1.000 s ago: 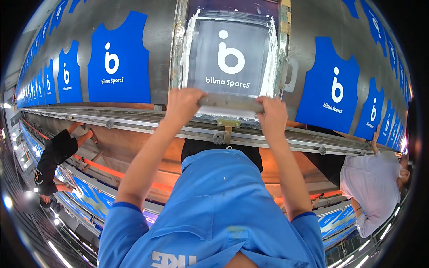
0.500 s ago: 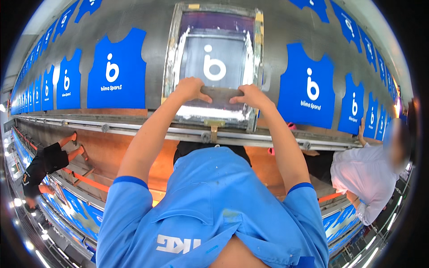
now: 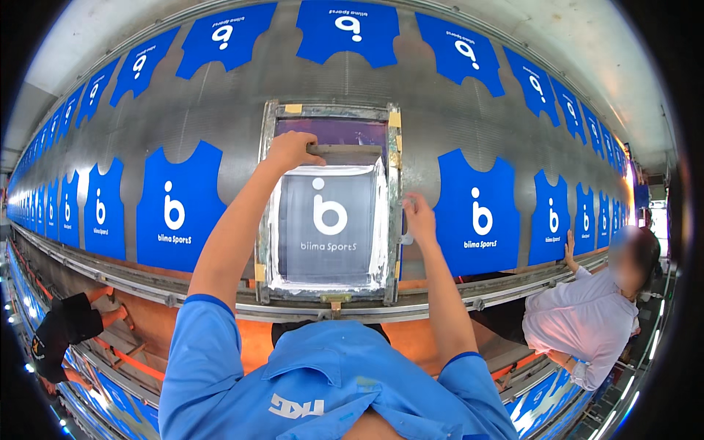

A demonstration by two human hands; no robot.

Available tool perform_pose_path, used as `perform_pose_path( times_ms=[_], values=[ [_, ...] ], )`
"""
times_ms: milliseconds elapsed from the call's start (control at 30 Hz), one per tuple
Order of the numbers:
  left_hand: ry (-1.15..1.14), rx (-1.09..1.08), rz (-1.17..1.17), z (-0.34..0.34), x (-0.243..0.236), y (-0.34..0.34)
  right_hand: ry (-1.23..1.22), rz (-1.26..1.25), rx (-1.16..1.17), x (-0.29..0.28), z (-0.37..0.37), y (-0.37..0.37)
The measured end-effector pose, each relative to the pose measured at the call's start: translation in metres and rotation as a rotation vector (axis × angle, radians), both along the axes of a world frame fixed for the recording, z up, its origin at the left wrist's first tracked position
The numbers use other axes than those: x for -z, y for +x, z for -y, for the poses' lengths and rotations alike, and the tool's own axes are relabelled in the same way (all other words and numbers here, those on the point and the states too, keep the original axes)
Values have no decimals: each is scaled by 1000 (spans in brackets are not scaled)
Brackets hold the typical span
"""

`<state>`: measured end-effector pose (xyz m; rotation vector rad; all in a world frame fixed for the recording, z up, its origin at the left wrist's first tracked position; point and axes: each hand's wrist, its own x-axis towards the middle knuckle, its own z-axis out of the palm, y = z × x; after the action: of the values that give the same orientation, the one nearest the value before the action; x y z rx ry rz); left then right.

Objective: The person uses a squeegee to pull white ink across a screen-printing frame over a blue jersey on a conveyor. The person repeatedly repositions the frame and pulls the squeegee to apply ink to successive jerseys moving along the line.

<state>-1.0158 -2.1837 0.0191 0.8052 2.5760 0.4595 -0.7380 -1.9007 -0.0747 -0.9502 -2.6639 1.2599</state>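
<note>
A screen printing frame (image 3: 394, 161) lies on the long grey table in front of me. Its mesh shows a white round emblem (image 3: 330, 218) with lettering below, bordered by white smears. Across the far part of the mesh rests a squeegee (image 3: 352, 155). My left hand (image 3: 292, 151) is closed round its left end, thumb on the near side. My right hand (image 3: 420, 218) is off the squeegee, just beside the frame's right side. Its fingers are loosely bent and slightly apart, and nothing shows in them; whether it touches the frame is unclear.
Blue printed vest pieces (image 3: 180, 209) line the table on both sides, with another row (image 3: 347, 31) along its far edge. A metal rail (image 3: 433, 302) runs along the near edge. At right, a person in a pale shirt (image 3: 579, 323) touches the table; another in black (image 3: 66, 326) stands left.
The squeegee has gone from the near part of the mesh to its far part. My right hand has let go of it and moved right, while my left still holds on.
</note>
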Motion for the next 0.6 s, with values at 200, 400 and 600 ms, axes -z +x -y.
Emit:
perform_pose_path(
  times_ms=[200, 400, 600],
  values=[
    [-117, 83, 64, 10, 9, -3, -284, -82, 112, 16, 14, -12],
    [-31, 6, 87, 42, -8, 109, -415, -113, 107, -26, 14, -24],
    [194, -13, -109, 100, 1, 311, -487, -238, 150, -51, 22, -24]
  ],
)
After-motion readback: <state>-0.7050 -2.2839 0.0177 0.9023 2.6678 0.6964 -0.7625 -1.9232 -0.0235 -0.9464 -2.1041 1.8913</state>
